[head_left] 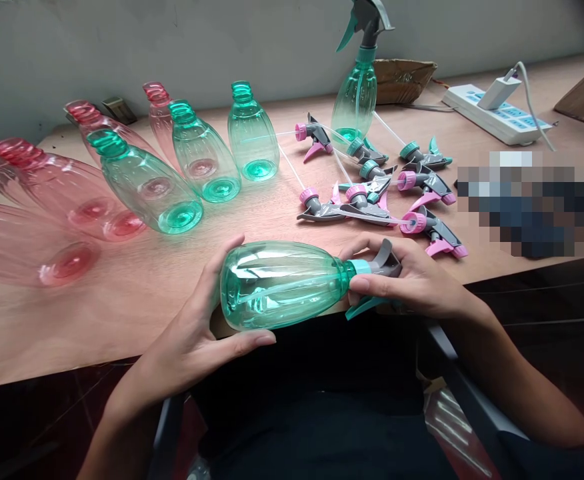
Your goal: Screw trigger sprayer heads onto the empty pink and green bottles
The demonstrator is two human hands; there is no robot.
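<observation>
A clear green spray bottle [282, 283] lies sideways in the air at the table's front edge, its base to the left. My left hand [197, 327] is wrapped round the base, thumb below and fingers above. At the neck, my right hand [407, 277] grips the turquoise collar of the grey spray head [385, 260], with thumb and fingers pinched around it. The turquoise trigger [372, 307] points down towards me. Inside the bottle a thin dip tube shows. Where the collar meets the neck, my right thumb partly covers the joint.
Open green bottles [259, 143] and pink bottles [62, 180] stand at the left. Several loose spray heads [367, 200] with tubes lie beyond my right hand. A fitted green spray bottle [355, 100] stands near the wall, with a white power strip [502, 113] to its right.
</observation>
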